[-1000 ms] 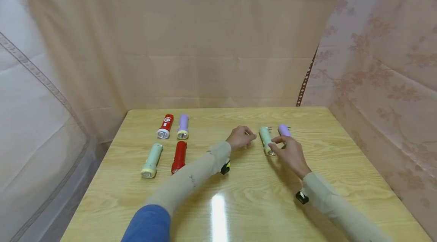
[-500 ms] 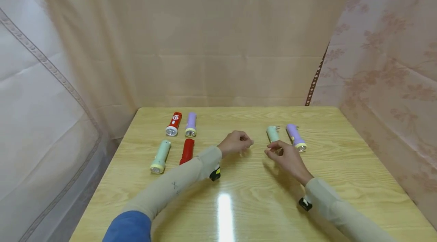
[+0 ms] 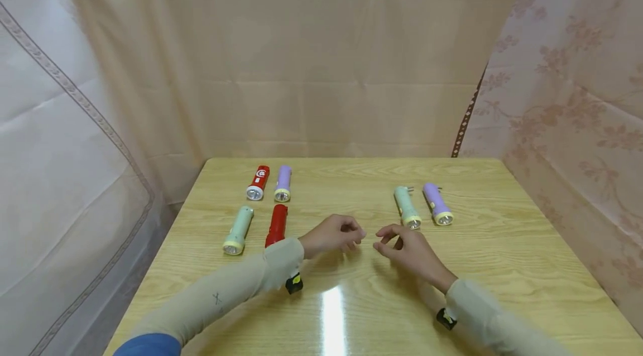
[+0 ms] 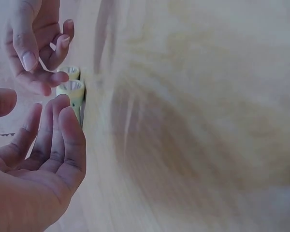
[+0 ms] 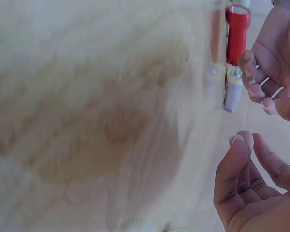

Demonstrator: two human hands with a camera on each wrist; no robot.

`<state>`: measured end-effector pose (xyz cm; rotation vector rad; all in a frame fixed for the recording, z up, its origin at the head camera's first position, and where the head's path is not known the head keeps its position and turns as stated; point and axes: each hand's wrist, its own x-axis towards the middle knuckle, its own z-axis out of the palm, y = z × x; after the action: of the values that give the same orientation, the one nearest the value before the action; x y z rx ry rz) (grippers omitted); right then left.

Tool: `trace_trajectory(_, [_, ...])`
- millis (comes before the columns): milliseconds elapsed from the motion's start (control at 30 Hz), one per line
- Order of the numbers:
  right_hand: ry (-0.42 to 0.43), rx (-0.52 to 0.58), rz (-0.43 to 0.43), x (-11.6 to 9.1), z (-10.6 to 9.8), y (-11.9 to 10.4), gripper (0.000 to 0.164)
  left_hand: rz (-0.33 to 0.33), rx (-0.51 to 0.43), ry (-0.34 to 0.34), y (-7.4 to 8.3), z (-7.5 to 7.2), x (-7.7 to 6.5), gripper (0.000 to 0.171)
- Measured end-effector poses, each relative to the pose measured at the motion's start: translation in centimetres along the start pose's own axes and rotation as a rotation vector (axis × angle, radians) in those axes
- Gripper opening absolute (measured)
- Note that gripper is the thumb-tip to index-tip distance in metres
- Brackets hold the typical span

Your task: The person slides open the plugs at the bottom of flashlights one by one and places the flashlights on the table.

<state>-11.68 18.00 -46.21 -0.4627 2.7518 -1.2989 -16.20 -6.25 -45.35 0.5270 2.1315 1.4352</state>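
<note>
Over the middle of the table, my left hand and right hand face each other, apart, with loosely bent fingers. Both wrist views show nothing between their fingers. Just beyond my right hand lies a mint-green flashlight with a yellow-rimmed head, beside a purple flashlight; metal prongs stick out at their far ends. Nearest to my left hand is a red flashlight, its lens end hidden behind the sleeve. In the right wrist view, that red flashlight appears near my left hand.
At the table's left side lie another mint-green flashlight, a red flashlight with a white head and a second purple flashlight. The wooden table ends against a beige cloth backdrop. Floral cloth hangs at the right.
Both hands have drawn back toward the person, the right also leftward, away from the flashlights at right, which now show fully. The flashlights stay in place; the head view has shifted slightly.
</note>
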Motion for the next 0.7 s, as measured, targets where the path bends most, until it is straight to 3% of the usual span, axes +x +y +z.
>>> trace_trajectory(233, [-0.057,0.033,-0.041,-1.1,0.9,-0.9,0.033,0.006,-0.006,-0.006,-0.4,0.5,-2.0,0.020])
trace_trajectory(500, [-0.083,0.044,-0.055,-1.1,1.4,-1.2,0.033,0.001,-0.020,0.001,-0.6,0.7,-2.6,0.019])
trace_trajectory(700, [-0.095,0.047,-0.077,-0.9,1.7,-1.2,0.032,-0.001,-0.028,0.023,-0.4,-0.1,-3.1,0.025])
